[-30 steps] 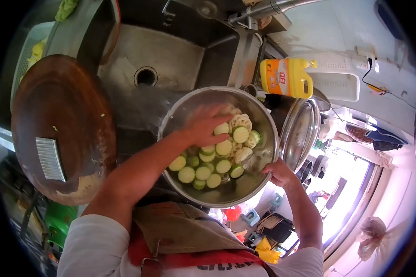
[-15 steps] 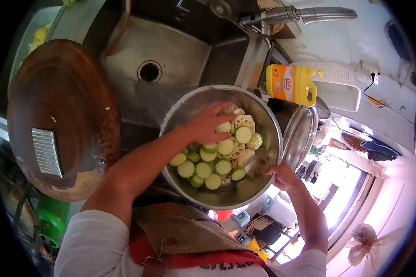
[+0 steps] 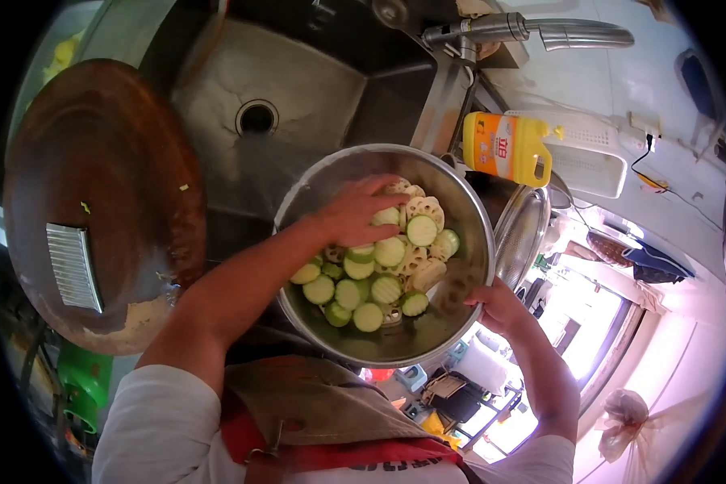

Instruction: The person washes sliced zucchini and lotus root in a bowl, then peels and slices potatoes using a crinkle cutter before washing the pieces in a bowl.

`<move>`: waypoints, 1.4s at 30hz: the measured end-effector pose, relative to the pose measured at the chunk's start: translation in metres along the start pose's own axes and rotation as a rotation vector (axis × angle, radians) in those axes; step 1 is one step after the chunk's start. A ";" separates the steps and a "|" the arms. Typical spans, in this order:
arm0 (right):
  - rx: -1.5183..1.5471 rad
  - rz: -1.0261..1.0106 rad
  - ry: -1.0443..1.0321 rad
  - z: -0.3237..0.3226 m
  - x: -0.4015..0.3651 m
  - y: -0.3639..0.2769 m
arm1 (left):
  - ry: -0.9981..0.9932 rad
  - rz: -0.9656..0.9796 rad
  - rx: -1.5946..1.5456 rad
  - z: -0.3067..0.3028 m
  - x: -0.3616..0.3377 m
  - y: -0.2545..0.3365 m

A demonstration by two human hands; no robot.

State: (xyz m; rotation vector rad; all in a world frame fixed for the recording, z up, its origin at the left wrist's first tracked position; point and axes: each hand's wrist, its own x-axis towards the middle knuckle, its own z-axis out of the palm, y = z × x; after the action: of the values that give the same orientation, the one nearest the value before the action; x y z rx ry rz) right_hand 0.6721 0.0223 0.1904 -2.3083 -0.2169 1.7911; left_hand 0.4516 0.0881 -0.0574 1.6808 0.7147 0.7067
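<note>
A pale wall [image 3: 589,68] bearing a socket [image 3: 644,123] and cord rises beyond the right edge of the steel sink [image 3: 298,77]. Farther down that side, glaring white light fills an opening [image 3: 595,347] beside a pinkish wall [image 3: 678,355]; a dark seat [image 3: 453,395] stands nearby.

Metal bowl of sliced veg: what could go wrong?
1. The right grip holds only one side of the round silver metal bowl; if it slips, the bowl might tip.
2. The left grip, resting among round pale-green slices and white holed lotus-root slices, may push some over the rim.
3. The left arm looks close to the round brown wooden board; a bump could shift the ridged silver metal blade on it.
</note>
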 end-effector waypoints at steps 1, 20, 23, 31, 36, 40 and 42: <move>0.013 0.004 -0.006 0.004 -0.004 -0.004 | 0.001 -0.001 0.002 0.000 0.000 -0.001; 0.025 0.032 -0.048 0.024 -0.019 -0.028 | -0.041 -0.077 -0.116 -0.005 -0.001 -0.009; 0.054 0.033 -0.043 0.032 -0.024 -0.034 | -0.038 -0.089 -0.152 -0.002 0.000 -0.013; 0.069 0.030 -0.047 0.032 -0.025 -0.037 | -0.031 -0.093 -0.184 -0.005 -0.001 -0.015; 0.088 0.025 -0.082 0.025 -0.022 -0.034 | -0.043 -0.097 -0.170 -0.004 0.000 -0.016; 0.066 0.029 -0.067 0.026 -0.021 -0.035 | -0.048 -0.108 -0.147 -0.005 0.000 -0.016; 0.054 0.024 -0.057 0.026 -0.021 -0.036 | -0.028 -0.107 -0.128 -0.005 0.000 -0.016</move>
State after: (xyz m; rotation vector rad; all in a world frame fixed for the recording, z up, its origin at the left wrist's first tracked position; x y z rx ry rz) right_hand 0.6421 0.0542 0.2130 -2.2351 -0.1482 1.8522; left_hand 0.4466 0.0941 -0.0724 1.5218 0.7189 0.6391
